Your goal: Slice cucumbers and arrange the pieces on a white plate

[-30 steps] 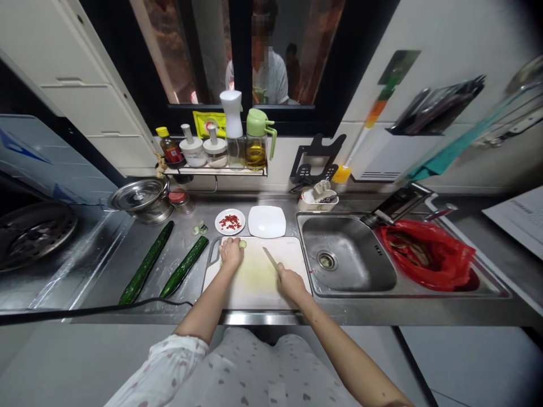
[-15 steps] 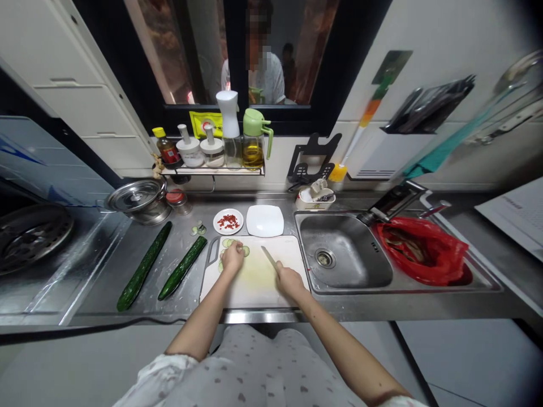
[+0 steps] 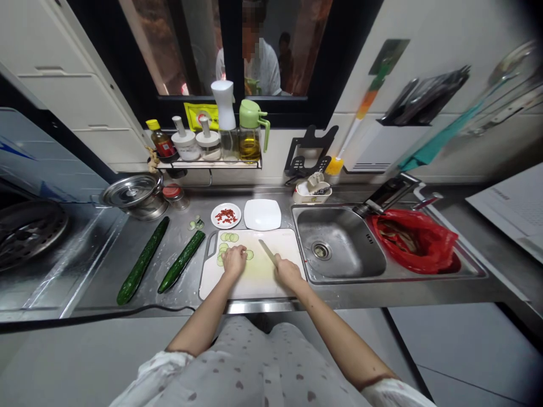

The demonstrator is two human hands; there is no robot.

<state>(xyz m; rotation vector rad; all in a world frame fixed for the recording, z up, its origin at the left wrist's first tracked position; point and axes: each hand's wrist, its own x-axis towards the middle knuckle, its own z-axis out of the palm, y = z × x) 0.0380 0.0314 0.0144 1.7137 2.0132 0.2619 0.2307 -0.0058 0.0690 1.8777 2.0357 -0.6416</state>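
My right hand (image 3: 289,274) is wrapped round the handle of a kitchen knife (image 3: 267,250), its blade angled up and left over the white cutting board (image 3: 271,289). On the board's left half, my left hand (image 3: 235,261) has its fingers curled down on thin cucumber slices (image 3: 250,255); a few stick out past the fingertips, and others are partly covered. Above that hand lies an overlapping row of cucumber slices (image 3: 229,237). Left of the board rest a cut cucumber (image 3: 181,261) and a longer whole cucumber (image 3: 143,261).
Behind the board stand a small plate of chopped red pieces (image 3: 226,224) and a white square plate (image 3: 262,214). To the right is the sink (image 3: 343,271), with a red plastic bag (image 3: 418,240) beside it. A lidded pot (image 3: 133,195) and a red-lidded jar (image 3: 175,196) stand at the back left.
My left hand has shifted slightly down the board, uncovering the upper row of slices. My right hand keeps the knife at nearly the same place. The whole view has tilted a little.
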